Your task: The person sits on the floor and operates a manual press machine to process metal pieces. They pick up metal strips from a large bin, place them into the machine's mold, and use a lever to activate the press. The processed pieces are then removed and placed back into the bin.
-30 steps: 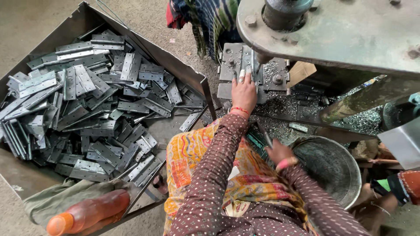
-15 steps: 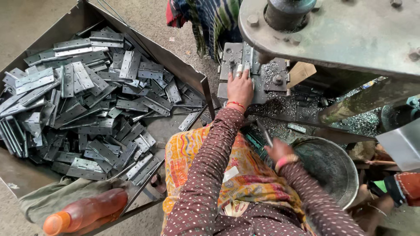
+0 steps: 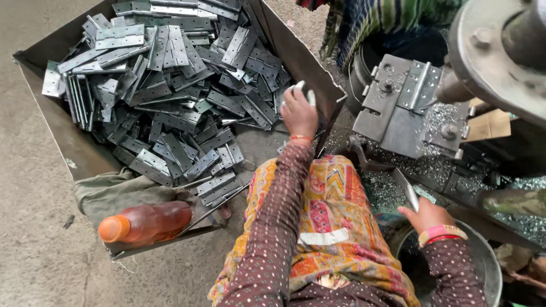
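A big metal bin [image 3: 51,113] full of grey hinges [image 3: 170,85] takes up the space to the left of the left hand [image 3: 298,111]. That hand reaches out on a nearly straight arm, back upward, fingers curled over the bin's right wall, and they close around a hinge [image 3: 304,94] just above the pile. To its right a steel plate [image 3: 398,108] sits under the press, with one hinge [image 3: 420,85] lying on it. Nearer the body, the right hand [image 3: 426,216] rests above the rim of a round pan [image 3: 483,267], wrist bent, pinching a small metal piece [image 3: 412,196] that points up. Well left of both hands an orange bottle [image 3: 145,223] lies on a cloth [image 3: 114,193].
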